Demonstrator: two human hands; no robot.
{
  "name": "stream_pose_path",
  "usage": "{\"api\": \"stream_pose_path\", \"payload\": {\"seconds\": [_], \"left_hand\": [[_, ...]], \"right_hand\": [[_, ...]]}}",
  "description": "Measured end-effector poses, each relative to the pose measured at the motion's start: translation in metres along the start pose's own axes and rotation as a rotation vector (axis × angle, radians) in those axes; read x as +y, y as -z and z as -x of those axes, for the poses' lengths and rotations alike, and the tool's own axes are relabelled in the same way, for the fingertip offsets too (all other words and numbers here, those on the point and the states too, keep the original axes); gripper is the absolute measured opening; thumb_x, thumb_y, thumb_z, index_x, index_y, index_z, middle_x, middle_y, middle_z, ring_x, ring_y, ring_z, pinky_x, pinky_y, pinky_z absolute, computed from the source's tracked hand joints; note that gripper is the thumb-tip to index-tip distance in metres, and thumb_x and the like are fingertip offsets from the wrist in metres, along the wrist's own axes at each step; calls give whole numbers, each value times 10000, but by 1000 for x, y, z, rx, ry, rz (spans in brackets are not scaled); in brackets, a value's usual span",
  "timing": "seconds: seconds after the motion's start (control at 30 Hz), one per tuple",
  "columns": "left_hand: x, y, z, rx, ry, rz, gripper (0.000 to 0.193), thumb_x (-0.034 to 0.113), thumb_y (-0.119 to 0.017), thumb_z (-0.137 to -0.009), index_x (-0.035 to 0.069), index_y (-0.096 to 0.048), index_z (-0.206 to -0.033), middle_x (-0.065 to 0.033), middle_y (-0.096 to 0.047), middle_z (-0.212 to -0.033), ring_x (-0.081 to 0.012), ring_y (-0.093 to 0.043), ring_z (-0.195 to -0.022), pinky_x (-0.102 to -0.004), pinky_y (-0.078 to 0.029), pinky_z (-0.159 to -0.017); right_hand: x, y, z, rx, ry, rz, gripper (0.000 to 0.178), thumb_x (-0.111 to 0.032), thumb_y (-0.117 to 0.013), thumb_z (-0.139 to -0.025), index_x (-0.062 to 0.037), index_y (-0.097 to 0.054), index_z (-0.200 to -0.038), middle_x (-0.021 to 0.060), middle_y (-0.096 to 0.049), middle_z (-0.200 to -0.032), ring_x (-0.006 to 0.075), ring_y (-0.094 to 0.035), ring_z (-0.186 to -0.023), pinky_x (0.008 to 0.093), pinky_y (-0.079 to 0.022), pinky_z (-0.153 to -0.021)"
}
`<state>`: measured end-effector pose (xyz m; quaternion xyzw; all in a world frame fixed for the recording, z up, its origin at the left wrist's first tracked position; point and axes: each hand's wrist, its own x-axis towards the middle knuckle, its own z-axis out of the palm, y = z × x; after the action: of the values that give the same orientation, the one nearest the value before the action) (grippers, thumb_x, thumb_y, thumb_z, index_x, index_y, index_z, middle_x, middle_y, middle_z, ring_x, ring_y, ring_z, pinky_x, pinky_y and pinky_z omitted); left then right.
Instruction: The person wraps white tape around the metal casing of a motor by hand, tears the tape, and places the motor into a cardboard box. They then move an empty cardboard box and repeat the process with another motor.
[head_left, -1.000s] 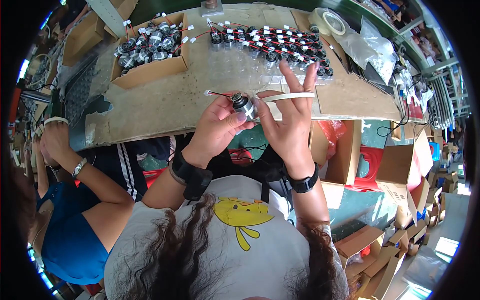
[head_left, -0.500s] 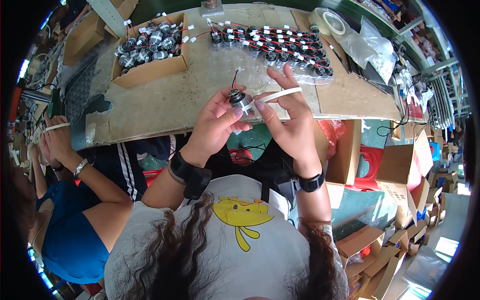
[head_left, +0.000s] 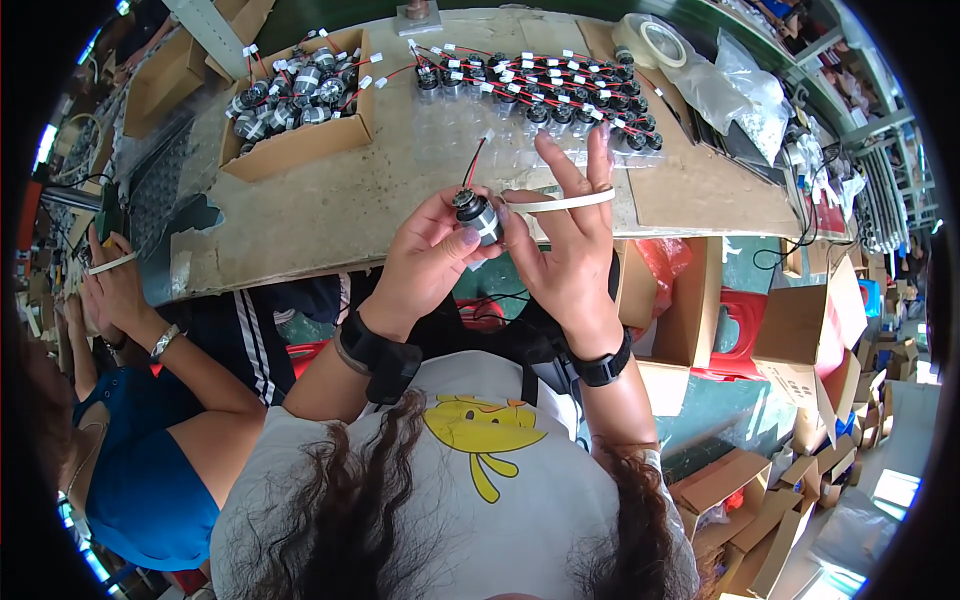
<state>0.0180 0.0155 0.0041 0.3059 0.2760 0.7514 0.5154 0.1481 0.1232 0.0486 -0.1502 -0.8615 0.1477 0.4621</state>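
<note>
Between the thumb and fingers of my left hand is a small cylindrical motor, silver with a black end and a pale band round its body. Its red and black wires stick up to a white connector. Next to it, my right hand has its thumb and a finger closed at the motor's right side, the other fingers raised. Hooked on that hand is a narrow white ring, seen edge-on, which looks like a thin roll of tape. What the right fingertips pinch is too small to make out.
A cardboard box of loose motors stands at the table's back left. Several wired motors stand in a clear plastic tray. Behind right lie a tape roll and plastic bags. A co-worker's hand is at left.
My right hand has turned, and the white ring on it now lies more level. The motor has shifted slightly down and is tilted more, its band showing more plainly.
</note>
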Motion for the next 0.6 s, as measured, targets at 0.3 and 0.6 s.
{"api": "stream_pose_path", "payload": {"seconds": [0.3, 0.6], "left_hand": [[-2, -4, -4, 24, -59, -164, 367, 75, -562, -929, 41, -447, -1276, -77, -547, -1205, -173, -572, -1064, -351, -535, -866], [-1, -5, -2, 61, -14, -88, 361, 48, -548, -930, 50, -431, -1272, -55, -548, -1162, -160, -561, -1069, -344, -542, -836]], "right_hand": [[-2, 0, 5, -78, -83, -93, 146, -32, -704, -749, -76, -707, -888, 127, -514, -1354, 402, -261, -1396, 522, -225, -1114], [-6, -1, 1, -24, -23, 31, 137, -58, -698, -775, -84, -715, -908, 144, -497, -1369, 403, -268, -1392, 520, -227, -1111]]}}
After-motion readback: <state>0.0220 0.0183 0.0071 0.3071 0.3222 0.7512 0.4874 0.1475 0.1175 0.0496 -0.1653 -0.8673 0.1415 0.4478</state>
